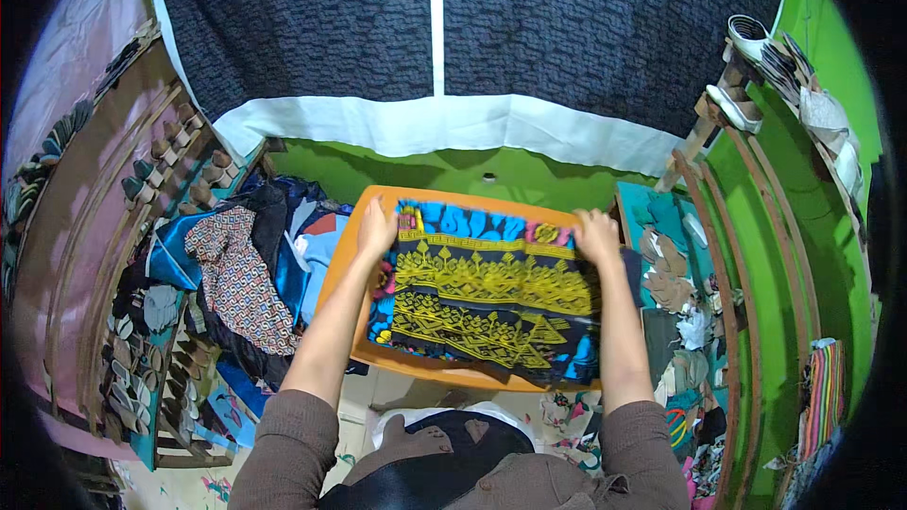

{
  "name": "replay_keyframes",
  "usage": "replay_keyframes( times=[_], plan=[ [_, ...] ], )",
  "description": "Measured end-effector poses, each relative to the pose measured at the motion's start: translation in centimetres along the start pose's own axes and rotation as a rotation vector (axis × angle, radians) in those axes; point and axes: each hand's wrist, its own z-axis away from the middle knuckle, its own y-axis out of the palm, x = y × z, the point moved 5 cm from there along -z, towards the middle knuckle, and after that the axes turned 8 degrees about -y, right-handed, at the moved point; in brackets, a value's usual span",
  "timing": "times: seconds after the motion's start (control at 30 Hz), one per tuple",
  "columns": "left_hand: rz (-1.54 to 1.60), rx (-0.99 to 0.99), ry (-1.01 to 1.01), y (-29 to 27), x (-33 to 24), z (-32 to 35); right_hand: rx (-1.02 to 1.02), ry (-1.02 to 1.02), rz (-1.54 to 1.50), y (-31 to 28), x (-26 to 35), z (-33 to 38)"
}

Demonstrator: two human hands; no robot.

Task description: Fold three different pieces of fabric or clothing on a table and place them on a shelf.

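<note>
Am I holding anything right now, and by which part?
I can't tell for sure: the left hand is at the upper-left corner of the patterned cloth, the right hand at its upper-right; their grip is unclear.

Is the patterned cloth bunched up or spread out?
Spread out: the cloth lies broadly across the orange table, yellow pattern showing. Hidden layers: cannot tell.

Fisheye view from wearer's head; faces down and forward; orange table (pixel 416 366) near, dark curtain (pixel 302 19) beyond

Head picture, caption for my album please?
Patterned cloth on an orange table, left hand and right hand at its far corners.
</note>
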Motion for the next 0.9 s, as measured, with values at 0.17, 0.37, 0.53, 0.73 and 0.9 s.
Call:
replay_keyframes(
  times=[0.17, 0.37, 0.53, 0.73, 0.9],
  plan=[
    [-0.153, 0.418, -0.118, 8.4, 6.7, 6.8, 0.242, 0.068, -0.202, 8.4, 2.3, 7.5],
    [-0.589, 0.209, -0.086, 9.9, 3.8, 13.7, 0.392, 0.29, -0.232, 13.4, 4.4, 18.5],
    [-0.558, 0.201, -0.053, 8.8, 4.1, 13.4, 0.374, 0.241, -0.204, 13.8, 3.7, 19.4],
    [-0.213, 0.485, -0.129, 7.4, 5.3, 15.8, 0.436, 0.145, -0.071, 14.6, -0.7, 17.0],
    [-0.401, 0.418, 0.045, 4.8, 5.5, 11.6, 0.61, 0.445, -0.024, 13.7, -4.4, 12.6]
  ],
)
